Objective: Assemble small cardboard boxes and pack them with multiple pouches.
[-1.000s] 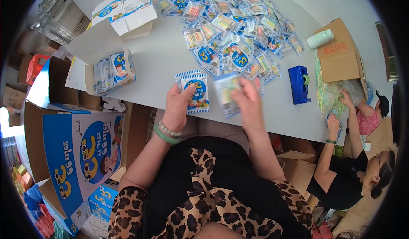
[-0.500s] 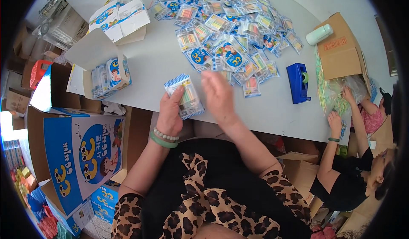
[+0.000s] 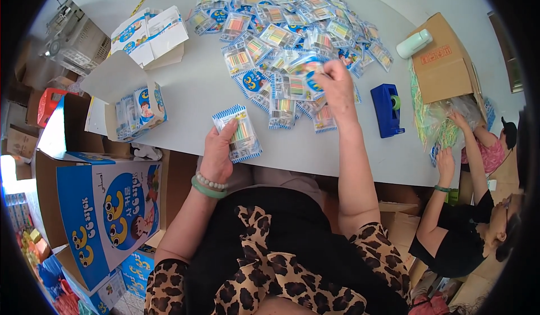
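Note:
My left hand [image 3: 218, 149] is closed on a clear-and-blue packet [image 3: 245, 139] of coloured sticks, held upright by the table's near edge with the thumb across its front. Whether more packets lie behind it I cannot tell. Farther out, my right hand [image 3: 339, 90] pinches another packet [image 3: 308, 68], tilted and smeared by motion, at the near side of the pile. That pile of similar packets [image 3: 277, 15] spreads over the far middle of the table.
An open display box [image 3: 160, 104] with packets inside stands at left, near a white-and-blue box [image 3: 152, 34]. At right are a blue tape dispenser [image 3: 385, 112] and a brown carton [image 3: 441, 70] bearing a pale bottle [image 3: 414, 43]. A co-worker's hands [image 3: 445, 163] handle yellow-green strands. A large carton [image 3: 121, 202] stands lower left.
My right hand has moved away from the left hand to the pile and now grips a packet there. The left hand still holds its packet, slightly lower.

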The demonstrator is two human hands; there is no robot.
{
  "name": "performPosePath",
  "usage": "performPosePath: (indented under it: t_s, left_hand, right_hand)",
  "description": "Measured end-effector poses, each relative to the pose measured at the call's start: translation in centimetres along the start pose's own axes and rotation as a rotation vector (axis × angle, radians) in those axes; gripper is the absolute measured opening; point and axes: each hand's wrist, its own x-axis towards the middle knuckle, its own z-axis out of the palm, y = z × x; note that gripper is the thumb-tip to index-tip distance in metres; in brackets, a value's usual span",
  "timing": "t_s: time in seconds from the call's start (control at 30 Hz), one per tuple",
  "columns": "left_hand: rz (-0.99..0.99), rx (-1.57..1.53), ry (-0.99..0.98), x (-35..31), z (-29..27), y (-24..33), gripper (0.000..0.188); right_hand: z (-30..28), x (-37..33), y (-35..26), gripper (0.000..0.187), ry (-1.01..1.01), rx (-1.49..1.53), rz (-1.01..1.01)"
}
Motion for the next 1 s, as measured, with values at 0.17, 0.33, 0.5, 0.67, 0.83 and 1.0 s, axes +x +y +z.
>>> performPosePath:
  t_s: [0.17, 0.33, 0.5, 0.67, 0.83, 1.0]
  left_hand:
    - [0.040, 0.030, -0.015, -0.1, -0.1, 0.1, 0.025]
    - [0.052, 0.030, -0.012, 0.1, 0.2, -0.3, 0.024]
    - [0.073, 0.033, -0.025, -0.3, 0.2, -0.2, 0.023]
    - [0.158, 0.029, -0.010, -0.5, 0.2, -0.8, 0.023]
    - [0.176, 0.056, 0.031, -0.9, 0.8, -0.9, 0.022]
    - [0.194, 0.020, -0.025, -1.6, 1.9, -0.6, 0.032]
  right_hand:
    - [3.2, -0.6, -0.7, 0.039, -0.172, -0.720, -0.245]
    - [2.8, -1.4, 0.5, 0.045, -0.133, -0.887, -0.465]
    - [2.7, -2.5, -0.1, 0.039, -0.038, -0.891, -0.406]
    - [1.8, -1.7, -0.8, 0.027, -0.155, -0.770, -0.153]
    - [1.0, -5.4, -1.7, 0.022, 0.087, -0.266, -0.094]
    - [8.0, -10.9, -2.6, 0.017, -0.117, 0.347, 0.142]
